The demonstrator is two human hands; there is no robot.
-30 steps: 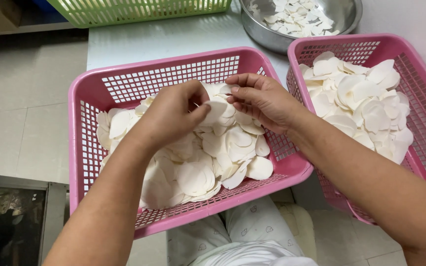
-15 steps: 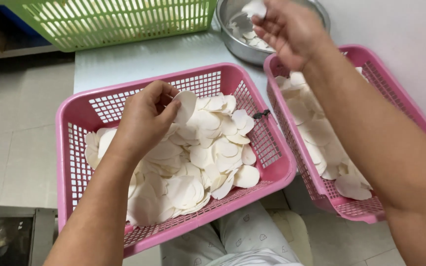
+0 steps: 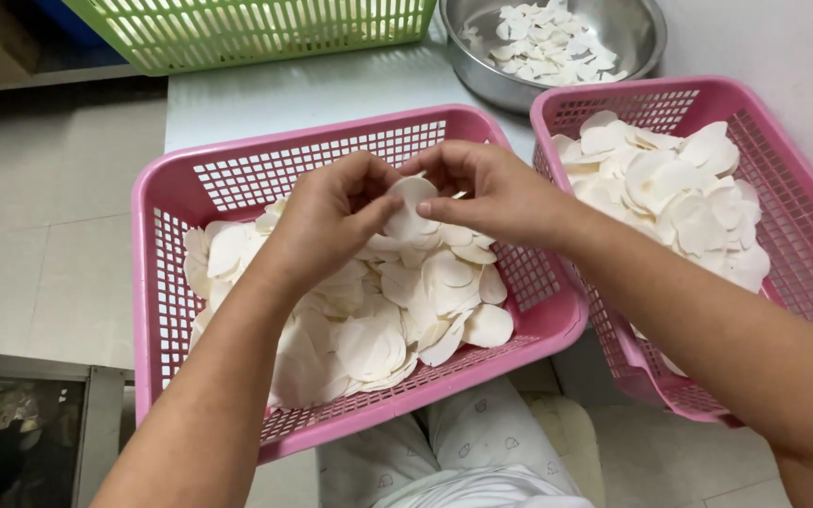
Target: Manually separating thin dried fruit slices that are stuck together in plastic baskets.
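Two hands meet on one pale round slice (image 3: 413, 209), held over the far half of the near pink basket (image 3: 173, 193). Your left hand (image 3: 326, 212) pinches its left edge, fingers closed on it; your right hand (image 3: 491, 193) grips the right edge the same way. Below lies a loose heap of slices (image 3: 378, 320) filling that basket. Just right sits a second pink basket (image 3: 802, 169), also holding slices. Farther off stand a steel bowl (image 3: 632, 52) and a green basket (image 3: 265, 33) on the bench (image 3: 312, 94).
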